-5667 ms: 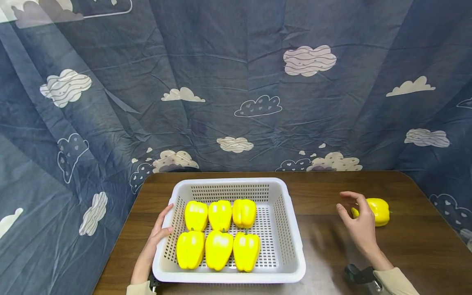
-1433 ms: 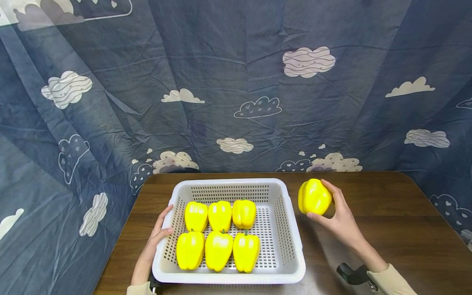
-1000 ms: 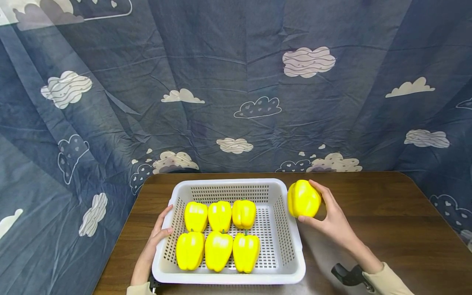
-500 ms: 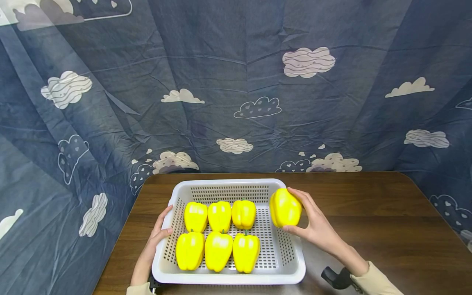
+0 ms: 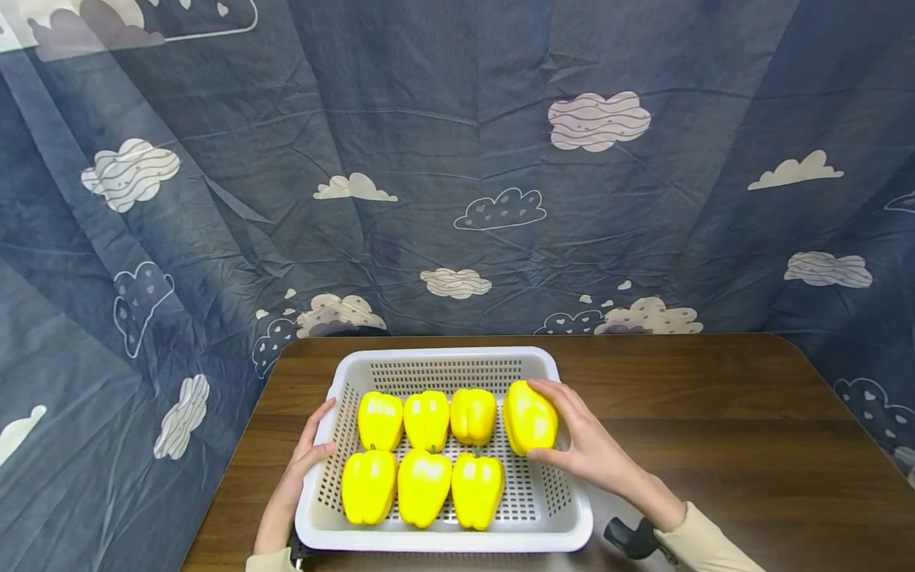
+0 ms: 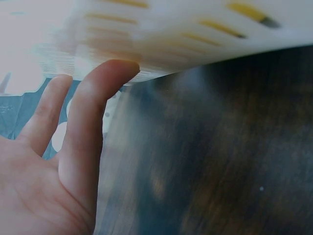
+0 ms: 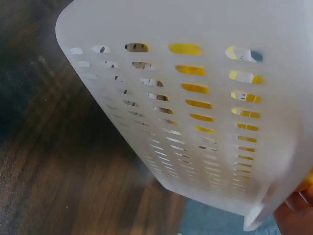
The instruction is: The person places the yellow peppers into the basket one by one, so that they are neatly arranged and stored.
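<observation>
My right hand [image 5: 589, 445] grips a yellow bell pepper [image 5: 529, 417] between thumb and fingers, over the right part of a white slotted plastic basket [image 5: 443, 541]. Several more yellow bell peppers lie in the basket in two rows; the nearest to the held one is a back-row pepper [image 5: 473, 415]. At the left side of the basket, my left hand [image 5: 289, 481] touches the rim with fingers spread. The left wrist view shows that hand [image 6: 44, 191] with fingertips at the basket's outer wall. In the right wrist view the basket wall [image 7: 161, 24] hides most of the right hand.
The basket stands on the left part of a brown wooden table [image 5: 715, 445]. Behind the table hangs a dark blue curtain [image 5: 429, 119] with printed clouds. A black strap device [image 5: 631, 538] sits at the right wrist.
The right hand has picked up the pepper from the table's right side and carried it left, past the basket's right rim, to beside the back row. The left hand has stayed in place.
</observation>
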`<state>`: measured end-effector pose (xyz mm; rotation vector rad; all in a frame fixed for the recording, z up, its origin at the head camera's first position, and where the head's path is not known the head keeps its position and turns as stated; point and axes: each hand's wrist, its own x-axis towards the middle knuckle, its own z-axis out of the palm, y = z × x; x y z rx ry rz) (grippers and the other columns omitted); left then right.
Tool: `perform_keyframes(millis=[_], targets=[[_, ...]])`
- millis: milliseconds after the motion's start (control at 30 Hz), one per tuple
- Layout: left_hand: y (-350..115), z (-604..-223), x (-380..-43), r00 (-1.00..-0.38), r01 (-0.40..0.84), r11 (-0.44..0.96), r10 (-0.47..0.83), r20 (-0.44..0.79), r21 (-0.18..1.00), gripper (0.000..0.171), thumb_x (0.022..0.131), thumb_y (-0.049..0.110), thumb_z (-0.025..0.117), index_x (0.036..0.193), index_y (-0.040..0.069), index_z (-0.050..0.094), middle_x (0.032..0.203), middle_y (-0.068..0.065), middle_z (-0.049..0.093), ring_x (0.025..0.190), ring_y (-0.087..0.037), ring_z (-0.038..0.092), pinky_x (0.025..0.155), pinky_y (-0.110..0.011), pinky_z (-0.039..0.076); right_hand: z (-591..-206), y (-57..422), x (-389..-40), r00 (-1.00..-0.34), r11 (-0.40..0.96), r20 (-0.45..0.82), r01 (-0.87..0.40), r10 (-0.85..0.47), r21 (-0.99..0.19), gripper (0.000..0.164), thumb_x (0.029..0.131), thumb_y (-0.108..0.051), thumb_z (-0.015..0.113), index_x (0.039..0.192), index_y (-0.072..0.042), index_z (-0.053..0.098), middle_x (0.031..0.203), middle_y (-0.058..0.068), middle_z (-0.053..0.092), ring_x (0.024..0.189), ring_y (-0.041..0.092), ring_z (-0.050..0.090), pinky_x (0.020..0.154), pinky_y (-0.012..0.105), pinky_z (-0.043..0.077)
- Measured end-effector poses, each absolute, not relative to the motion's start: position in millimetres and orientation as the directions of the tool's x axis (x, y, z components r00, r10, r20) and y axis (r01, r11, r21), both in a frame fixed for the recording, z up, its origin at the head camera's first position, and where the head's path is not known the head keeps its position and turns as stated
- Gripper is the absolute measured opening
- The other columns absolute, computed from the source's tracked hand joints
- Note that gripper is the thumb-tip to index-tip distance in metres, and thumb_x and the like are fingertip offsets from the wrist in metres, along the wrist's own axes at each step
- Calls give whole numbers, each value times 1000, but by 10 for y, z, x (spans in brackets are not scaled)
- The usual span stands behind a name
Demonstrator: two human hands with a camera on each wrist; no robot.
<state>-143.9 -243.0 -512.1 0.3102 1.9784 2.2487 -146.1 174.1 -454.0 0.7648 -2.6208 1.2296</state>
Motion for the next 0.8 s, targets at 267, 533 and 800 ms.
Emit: perform_keyframes(millis=[267, 533, 800], targets=[[-2428, -5130, -1440, -970, 39, -140, 231, 71, 989, 65, 89, 7, 35, 150, 17, 16, 156, -23, 3, 133, -51, 18, 95, -54, 33, -4596, 1689, -1476, -841, 551, 337, -534, -423, -641, 85, 69, -21, 84, 141, -11, 41, 140, 10, 42, 126, 33, 40, 95, 59, 37], [-2419, -5127, -1442, -972, 36, -149, 226, 69, 988, 67, 88, 6, 35, 151, 17, 16, 155, -24, 4, 132, -52, 18, 95, -55, 33, -4595, 1616, -1478, -843, 609, 275, -527, -462, -592, 85, 67, -22, 84, 141, -10, 43, 142, 10, 40, 126, 32, 42, 96, 56, 37], [-2416, -5113, -1439, -973, 37, -137, 219, 67, 990, 66, 88, 6, 36, 151, 17, 17, 155, -24, 5, 132, -51, 20, 95, -55, 33, -4579, 1595, -1474, -839, 656, 234, -533, -491, -534, 84, 67, -28, 82, 140, -12, 44, 141, 10, 42, 125, 31, 43, 95, 55, 39]])
